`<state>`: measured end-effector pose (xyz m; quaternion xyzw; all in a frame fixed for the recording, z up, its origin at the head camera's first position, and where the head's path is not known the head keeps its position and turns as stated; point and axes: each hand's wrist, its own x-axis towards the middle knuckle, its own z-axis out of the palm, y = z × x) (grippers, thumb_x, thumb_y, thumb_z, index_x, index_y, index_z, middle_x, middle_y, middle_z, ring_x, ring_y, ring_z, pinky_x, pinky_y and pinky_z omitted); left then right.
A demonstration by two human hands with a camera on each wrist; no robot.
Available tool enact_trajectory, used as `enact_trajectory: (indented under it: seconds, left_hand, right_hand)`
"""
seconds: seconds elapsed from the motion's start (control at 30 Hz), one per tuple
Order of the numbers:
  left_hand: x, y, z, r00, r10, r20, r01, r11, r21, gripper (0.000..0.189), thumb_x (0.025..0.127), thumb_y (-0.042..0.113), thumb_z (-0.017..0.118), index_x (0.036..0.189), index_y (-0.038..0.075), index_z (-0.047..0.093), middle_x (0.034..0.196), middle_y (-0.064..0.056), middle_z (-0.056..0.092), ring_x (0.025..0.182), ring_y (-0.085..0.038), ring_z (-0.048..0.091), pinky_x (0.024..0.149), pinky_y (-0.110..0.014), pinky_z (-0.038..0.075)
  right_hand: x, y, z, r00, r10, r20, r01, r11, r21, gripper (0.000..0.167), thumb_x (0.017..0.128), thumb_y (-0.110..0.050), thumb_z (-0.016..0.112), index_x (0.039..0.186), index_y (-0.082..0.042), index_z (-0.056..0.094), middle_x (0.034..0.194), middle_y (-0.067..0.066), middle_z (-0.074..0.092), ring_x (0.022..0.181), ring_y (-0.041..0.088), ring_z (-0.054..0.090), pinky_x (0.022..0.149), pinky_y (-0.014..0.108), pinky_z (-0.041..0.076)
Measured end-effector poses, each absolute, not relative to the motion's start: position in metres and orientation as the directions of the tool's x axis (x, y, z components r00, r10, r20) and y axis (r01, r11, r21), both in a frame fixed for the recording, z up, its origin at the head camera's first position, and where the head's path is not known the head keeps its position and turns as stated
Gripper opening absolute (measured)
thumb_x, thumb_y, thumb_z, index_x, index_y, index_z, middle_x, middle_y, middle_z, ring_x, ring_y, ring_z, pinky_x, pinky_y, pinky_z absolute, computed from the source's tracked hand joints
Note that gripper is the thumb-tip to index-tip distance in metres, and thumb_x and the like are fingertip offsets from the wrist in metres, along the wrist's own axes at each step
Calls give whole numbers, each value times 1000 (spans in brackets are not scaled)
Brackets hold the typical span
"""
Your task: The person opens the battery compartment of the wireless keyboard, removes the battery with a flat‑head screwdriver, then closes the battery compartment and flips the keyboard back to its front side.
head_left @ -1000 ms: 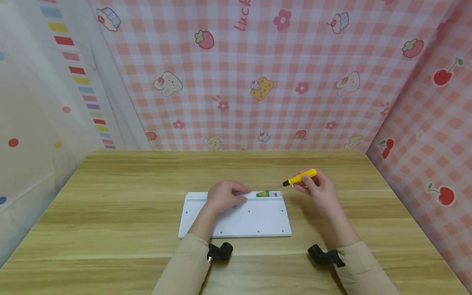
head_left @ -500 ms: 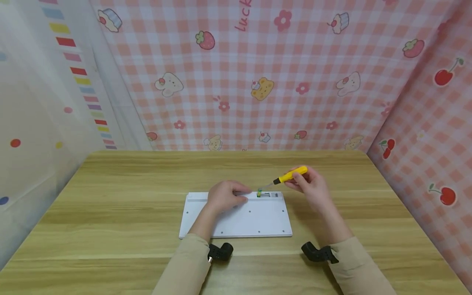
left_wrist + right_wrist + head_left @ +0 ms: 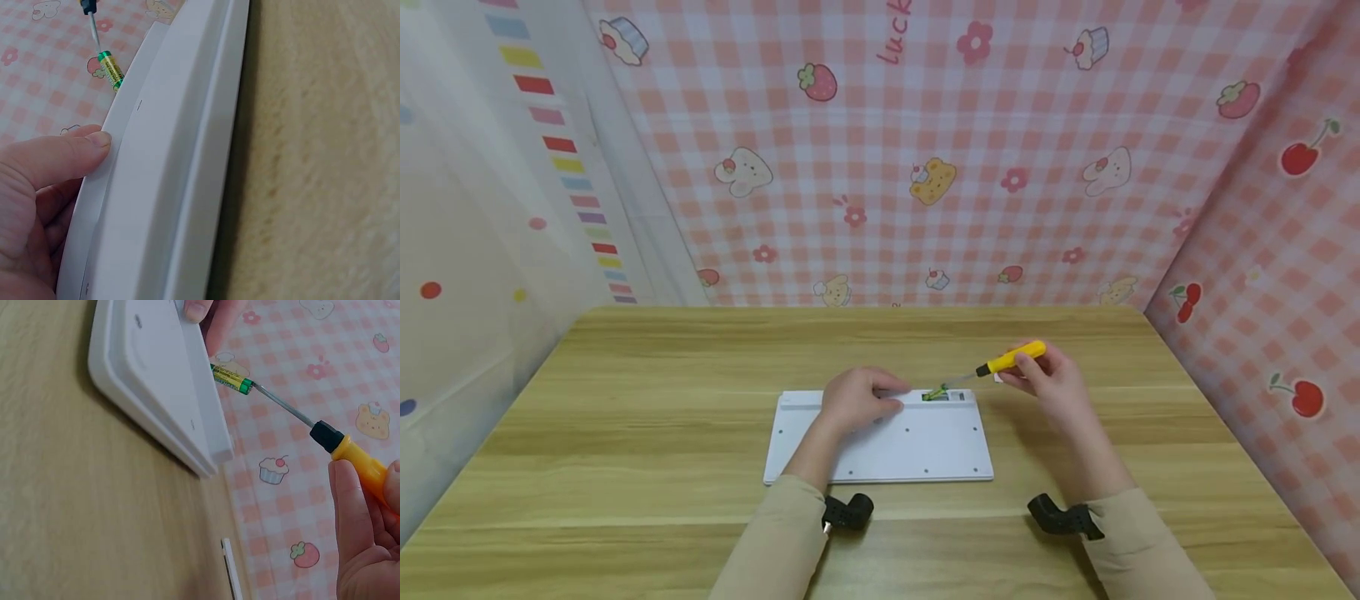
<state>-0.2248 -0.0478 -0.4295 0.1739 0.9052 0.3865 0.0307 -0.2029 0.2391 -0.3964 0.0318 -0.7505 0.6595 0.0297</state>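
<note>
A white keyboard [image 3: 880, 450] lies underside up on the table, small dark screw spots dotted across it. My left hand [image 3: 859, 400] grips its raised far edge, the thumb [image 3: 87, 153] on one face and the fingers behind. Right of that hand, a green and yellow battery [image 3: 935, 392] leans up out of the battery compartment [image 3: 957, 397]. Its raised end meets the metal tip of a yellow-handled screwdriver [image 3: 1011, 358]. My right hand [image 3: 1056, 387] holds this screwdriver by the handle, thumb and fingers around it. The battery's lower end is hidden in the right wrist view.
A thin white strip [image 3: 231, 569] lies on the wooden table [image 3: 625, 433] to the right of the keyboard. Pink checked cloth [image 3: 880, 208] hangs behind the table's far edge. Black camera mounts [image 3: 850, 511] sit at both wrists.
The battery went from lying low in the compartment to steeply raised, and now leans to the right. The screwdriver moved left, then back right with my right hand. My left hand stayed put.
</note>
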Motion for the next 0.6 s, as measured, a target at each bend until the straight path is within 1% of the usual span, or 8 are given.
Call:
enact_trajectory:
  seconds: [0.2, 0.4, 0.5, 0.6]
  left_hand:
    - [-224, -48, -428, -936, 343, 82, 294, 631, 717, 22, 84, 17, 79, 105, 22, 80, 111, 5, 72, 99, -13, 67, 88, -35, 49]
    - [-224, -48, -427, -935, 344, 82, 295, 632, 716, 22, 83, 17, 80, 105, 23, 80, 110, 5, 73, 98, -12, 67, 87, -34, 48]
    - [-224, -48, -427, -935, 345, 83, 297, 632, 716, 22, 83, 17, 80, 105, 23, 80, 110, 5, 73, 98, -12, 67, 87, -34, 48]
    - [-224, -48, -427, -935, 346, 83, 297, 629, 719, 22, 83, 17, 80, 105, 23, 80, 110, 5, 73, 99, -12, 67, 87, -34, 48]
  right_hand:
    - [-201, 243, -403, -999, -13, 47, -49, 146, -988, 35, 105, -9, 47, 128, 16, 46, 124, 31, 52, 92, 8, 67, 84, 27, 54]
    - [-202, 244, -407, -998, -10, 70, -71, 134, -989, 39, 104, -13, 50, 129, 16, 46, 123, 28, 54, 93, 9, 67, 84, 27, 54]
    - [-201, 247, -407, -997, 2, 79, -78, 119, -990, 41, 103, -15, 53, 128, 16, 46, 117, 20, 59, 92, 9, 68, 83, 28, 54]
    - [-200, 251, -407, -996, 13, 91, -89, 108, -990, 43, 102, -17, 55, 128, 17, 47, 109, 7, 64, 91, 9, 68, 82, 27, 55]
